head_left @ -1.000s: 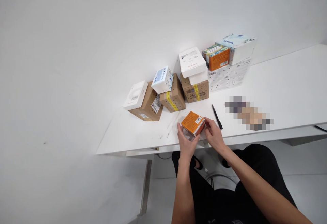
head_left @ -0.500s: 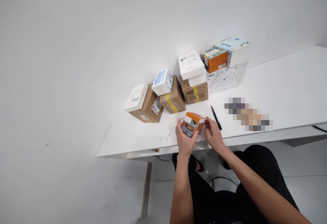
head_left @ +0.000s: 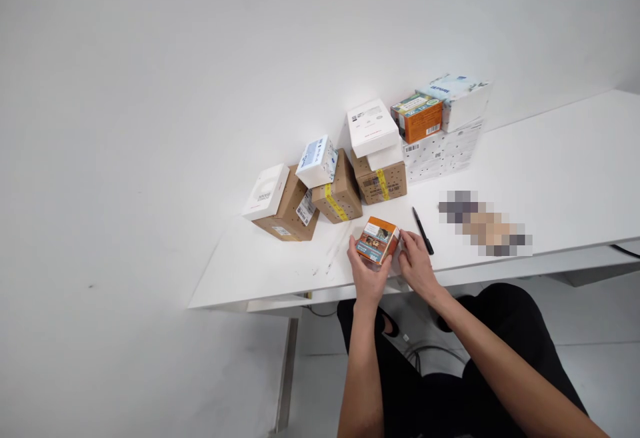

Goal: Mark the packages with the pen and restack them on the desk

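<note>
My left hand point(head_left: 370, 280) is wrapped round the near left side of a small orange box point(head_left: 376, 241) with printed pictures and a blue label, its thumb on the near right corner. This box is tilted, just above the front part of the table. My right hand point(head_left: 416, 261) is at the box's right end, with curled fingers against the edge there; some fingertips are hidden. Just right of that hand, a black pen point(head_left: 423, 230) lies on the white table point(head_left: 270, 270).
Along the wall stand cardboard boxes point(head_left: 340, 191) with white boxes point(head_left: 373, 128) on top. A second orange box point(head_left: 420, 118) and a tissue pack point(head_left: 463, 101) sit on a white dotted carton point(head_left: 445, 155). A blurred patch point(head_left: 485, 225) covers something at the right.
The orange box has turned in my hands, so its printed face shows more fully and its right end looks flatter. Both hands have shifted slightly with it.
</note>
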The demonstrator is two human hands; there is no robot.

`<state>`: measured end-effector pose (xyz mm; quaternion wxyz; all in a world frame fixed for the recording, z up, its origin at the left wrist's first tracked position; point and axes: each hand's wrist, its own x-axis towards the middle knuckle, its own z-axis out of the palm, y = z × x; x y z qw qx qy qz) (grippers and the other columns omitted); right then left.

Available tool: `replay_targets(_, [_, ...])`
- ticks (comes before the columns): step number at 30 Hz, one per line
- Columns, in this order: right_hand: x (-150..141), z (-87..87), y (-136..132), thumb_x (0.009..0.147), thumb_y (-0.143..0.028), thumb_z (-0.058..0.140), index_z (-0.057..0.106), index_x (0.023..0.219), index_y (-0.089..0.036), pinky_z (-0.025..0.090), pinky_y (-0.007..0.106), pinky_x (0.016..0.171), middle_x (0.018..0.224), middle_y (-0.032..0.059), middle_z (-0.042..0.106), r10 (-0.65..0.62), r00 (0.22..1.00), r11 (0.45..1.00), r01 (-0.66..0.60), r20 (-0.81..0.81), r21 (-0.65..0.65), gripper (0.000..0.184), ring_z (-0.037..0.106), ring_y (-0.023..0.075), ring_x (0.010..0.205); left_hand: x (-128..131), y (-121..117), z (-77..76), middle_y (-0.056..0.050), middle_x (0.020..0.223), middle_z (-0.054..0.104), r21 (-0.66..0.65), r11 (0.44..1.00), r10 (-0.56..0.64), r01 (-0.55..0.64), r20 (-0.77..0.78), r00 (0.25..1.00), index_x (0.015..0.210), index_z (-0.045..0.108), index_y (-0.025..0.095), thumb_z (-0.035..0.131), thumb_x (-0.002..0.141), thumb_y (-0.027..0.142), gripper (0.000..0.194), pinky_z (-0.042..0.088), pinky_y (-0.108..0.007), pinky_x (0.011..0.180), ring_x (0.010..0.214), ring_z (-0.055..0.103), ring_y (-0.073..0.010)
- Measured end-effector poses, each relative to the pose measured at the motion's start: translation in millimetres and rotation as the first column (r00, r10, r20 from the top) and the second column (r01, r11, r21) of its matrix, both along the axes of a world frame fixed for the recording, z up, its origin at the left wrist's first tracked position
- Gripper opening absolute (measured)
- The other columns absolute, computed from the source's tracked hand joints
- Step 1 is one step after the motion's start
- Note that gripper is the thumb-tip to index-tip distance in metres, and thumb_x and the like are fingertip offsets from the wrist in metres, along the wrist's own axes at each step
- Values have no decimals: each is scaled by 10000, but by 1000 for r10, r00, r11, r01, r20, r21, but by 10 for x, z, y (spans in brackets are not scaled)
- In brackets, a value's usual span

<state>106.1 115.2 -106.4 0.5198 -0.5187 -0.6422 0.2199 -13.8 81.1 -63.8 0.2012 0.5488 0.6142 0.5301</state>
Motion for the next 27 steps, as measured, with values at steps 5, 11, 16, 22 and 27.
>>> replay_targets(5, [27, 74, -49, 821, -132, 384, 452, 1336, -175, 473, 448, 949, 1220, 147, 494, 29, 1000, 999, -29, 7, -23, 521, 526, 240, 1124, 27, -14, -140, -190, 1470, 301, -6, 999, 35, -35, 28, 999, 1464, 145, 183, 752, 694, 316, 989, 359, -446, 1098, 1383, 332, -299])
replay_targets(11, [349, 383, 65, 880, -260, 428, 512, 1277, -147, 464, 444, 884, 1123, 172, 523, -135, 951, 988, 150, 277, -33, 422, 525, 285, 1047, 41, -77, -157, -191, 1457, 310, -5, 1000, 15, -15, -31, 999, 1478, 93, 212, 778, 673, 346, 1066, 360, -493, 1089, 1371, 344, -318])
replay_targets(16, [527, 534, 330, 890, -336, 457, 472, 1336, -131, 460, 390, 741, 1019, 188, 574, 32, 760, 922, 229, 649, -313, 492, 561, 315, 951, 105, -130, -165, -155, 1303, 404, 143, 987, -31, 67, -244, 969, 1439, 245, 232, 747, 715, 358, 891, 443, -480, 1008, 1257, 454, -287])
replay_targets(22, [511, 577, 450, 842, -131, 401, 500, 1348, -113, 454, 376, 691, 966, 210, 642, 178, 796, 897, 112, 579, -429, 517, 642, 280, 793, 171, -90, -139, -112, 1137, 469, 170, 978, -59, 123, -338, 939, 1259, 506, 233, 629, 831, 390, 473, 531, -376, 852, 1054, 557, -223])
replay_targets(27, [667, 569, 485, 848, -198, 348, 658, 1112, -145, 485, 307, 682, 821, 95, 684, 133, 910, 911, 43, 393, -409, 410, 641, 198, 743, 170, -7, -180, -67, 989, 538, 151, 966, -168, 208, -238, 957, 1285, 446, 206, 550, 875, 404, 467, 532, -271, 642, 719, 572, -126])
